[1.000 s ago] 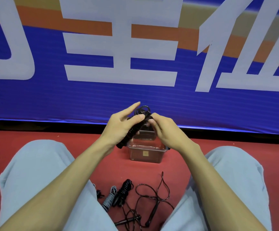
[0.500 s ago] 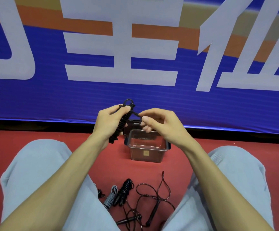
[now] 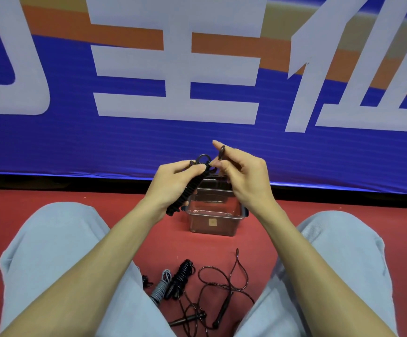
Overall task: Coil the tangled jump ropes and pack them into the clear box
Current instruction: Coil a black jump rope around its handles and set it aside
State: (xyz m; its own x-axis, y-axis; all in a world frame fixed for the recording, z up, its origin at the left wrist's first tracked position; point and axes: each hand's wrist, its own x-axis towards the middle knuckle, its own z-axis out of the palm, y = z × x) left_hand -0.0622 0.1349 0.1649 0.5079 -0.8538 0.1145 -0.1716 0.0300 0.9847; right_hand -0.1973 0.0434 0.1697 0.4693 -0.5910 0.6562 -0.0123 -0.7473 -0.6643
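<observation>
1. Frame centre: black wound rope bundle (image 3: 189, 189), slanted, held up in front of the clear box (image 3: 213, 223).
2. Grip: left hand (image 3: 171, 183) clamped round the bundle.
3. The right hand (image 3: 245, 178) pinches the rope's loop end (image 3: 222, 152) at upper right of the bundle.
4. The box sits on the red floor (image 3: 51, 198).
5. Lower centre, between the knees (image 3: 51, 239): grey coil (image 3: 160, 287), black coil (image 3: 182, 273), tangled thin rope (image 3: 224, 280).
6. Top: blue banner (image 3: 124, 147).

A sports hall: red sports flooring (image 3: 51, 215), big blue banner (image 3: 149, 147) with white lettering
</observation>
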